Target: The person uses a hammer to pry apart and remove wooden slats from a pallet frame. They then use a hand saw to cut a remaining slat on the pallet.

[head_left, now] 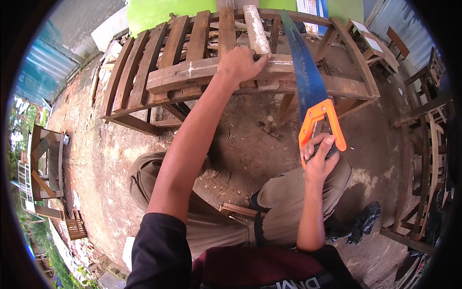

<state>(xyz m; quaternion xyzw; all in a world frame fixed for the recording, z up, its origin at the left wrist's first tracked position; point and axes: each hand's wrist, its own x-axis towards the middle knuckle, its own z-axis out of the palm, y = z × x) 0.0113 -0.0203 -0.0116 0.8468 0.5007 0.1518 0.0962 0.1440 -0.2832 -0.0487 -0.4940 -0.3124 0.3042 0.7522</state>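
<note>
Closest to me are my own knees in khaki trousers [202, 216], bent over the bare dirt ground [240, 149], with a few short offcuts of wood [238, 209] lying between my legs. My right hand [318, 156] is just above my right knee, fingers curled tight around the orange handle [321, 120] of a handsaw, whose blue blade [303, 67] runs up and away from me, crossing over the wooden frame ahead. My left hand [240, 62] is stretched further out, palm down and fingers spread on a thick plank [192, 74] that lies across the slatted wooden frame [159, 62]; my fingertips press on it right beside a pale, whitish post [256, 29] that stands on end behind the plank. The blade meets the timber just to the right of that hand. Beyond the frame there is a bright green wall [154, 12], and off to the right stand more wooden chairs and frames [423, 125], well apart from my work.
</note>
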